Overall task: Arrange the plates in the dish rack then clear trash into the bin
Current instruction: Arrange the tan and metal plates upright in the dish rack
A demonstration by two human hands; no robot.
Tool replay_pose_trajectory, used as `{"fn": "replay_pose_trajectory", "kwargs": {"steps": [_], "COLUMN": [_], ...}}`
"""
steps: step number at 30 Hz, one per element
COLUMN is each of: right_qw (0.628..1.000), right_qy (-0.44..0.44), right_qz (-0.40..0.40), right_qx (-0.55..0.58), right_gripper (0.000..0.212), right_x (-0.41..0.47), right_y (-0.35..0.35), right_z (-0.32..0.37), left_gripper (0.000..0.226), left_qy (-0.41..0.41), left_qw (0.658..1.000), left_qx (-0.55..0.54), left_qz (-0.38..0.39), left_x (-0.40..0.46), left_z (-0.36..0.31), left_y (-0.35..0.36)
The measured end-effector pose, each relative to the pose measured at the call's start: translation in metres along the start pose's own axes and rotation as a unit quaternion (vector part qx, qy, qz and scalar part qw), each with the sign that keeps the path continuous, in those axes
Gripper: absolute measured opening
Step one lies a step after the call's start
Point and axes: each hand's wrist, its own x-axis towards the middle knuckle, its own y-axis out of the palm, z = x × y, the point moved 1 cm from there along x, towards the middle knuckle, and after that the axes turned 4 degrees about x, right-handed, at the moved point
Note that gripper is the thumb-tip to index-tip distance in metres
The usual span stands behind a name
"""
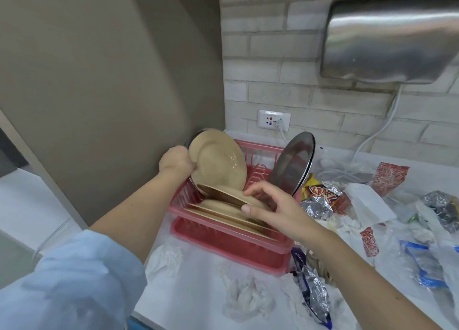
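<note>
While our left hand (pixel 176 161) grips the upright beige plate (pixel 218 160) at the pink rack's (pixel 231 245) far-left end, our right hand (pixel 270 205) pinches a tilted plate (pixel 223 193) atop the stack; wrappers (pixel 320 195) (plenty!) litter the counter (pixel 198 300) rightward.
</note>
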Motion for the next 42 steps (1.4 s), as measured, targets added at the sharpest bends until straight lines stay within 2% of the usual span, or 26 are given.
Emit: {"fn": "replay_pose_trajectory", "kwargs": {"steps": [4, 10, 13, 18, 24, 28, 31, 34, 36, 38, 40, 42], "right_qw": [1.0, 0.999, 0.999, 0.999, 1.0, 0.997, 0.999, 0.989, 0.958, 0.925, 0.93, 0.954], "right_qy": [0.006, 0.014, 0.014, 0.009, 0.007, 0.044, 0.034, -0.005, -0.056, -0.083, -0.079, -0.061], "right_qz": [-0.02, -0.028, -0.024, -0.023, 0.008, 0.029, -0.017, -0.138, -0.246, -0.324, -0.313, -0.259], "right_qx": [0.015, 0.033, 0.025, 0.021, 0.005, 0.048, 0.026, -0.059, -0.134, -0.18, -0.177, -0.142], "right_gripper": [0.04, 0.044, 0.038, 0.035, 0.041, 0.041, 0.036, 0.019, 0.016, 0.023, 0.037, 0.037], "right_x": [0.002, 0.0, 0.0, -0.002, -0.004, -0.001, 0.008, 0.025, 0.039, 0.049, 0.056, 0.058], "right_y": [0.0, 0.0, 0.001, 0.003, 0.003, 0.001, -0.004, -0.017, -0.03, -0.044, -0.052, -0.052], "right_z": [0.0, -0.001, -0.002, -0.002, -0.002, -0.001, 0.004, 0.012, 0.019, 0.025, 0.027, 0.025], "left_gripper": [0.034, 0.019, 0.029, 0.016, 0.016, 0.016, 0.018, 0.021, 0.025, 0.028, 0.029, 0.028], "left_qy": [-0.007, -0.013, 0.012, 0.061, 0.099, 0.116, 0.131, 0.139, 0.145, 0.156, 0.166, 0.171], "left_qw": [0.999, 0.997, 0.996, 0.989, 0.976, 0.967, 0.963, 0.96, 0.959, 0.955, 0.95, 0.947], "left_qx": [-0.024, -0.077, -0.084, -0.117, -0.16, -0.193, -0.2, -0.208, -0.218, -0.235, -0.252, -0.264], "left_qz": [0.019, 0.025, -0.008, -0.062, -0.106, -0.121, -0.126, -0.122, -0.112, -0.093, -0.075, -0.055], "left_x": [0.006, 0.012, 0.015, 0.013, 0.014, 0.014, 0.01, 0.005, 0.004, 0.002, 0.002, 0.002], "left_z": [-0.001, -0.014, -0.024, -0.03, -0.008, 0.004, 0.008, 0.01, 0.011, 0.012, 0.014, 0.016], "left_y": [0.0, -0.006, -0.013, -0.026, -0.017, -0.01, -0.008, -0.008, -0.007, -0.006, -0.004, -0.001]}}
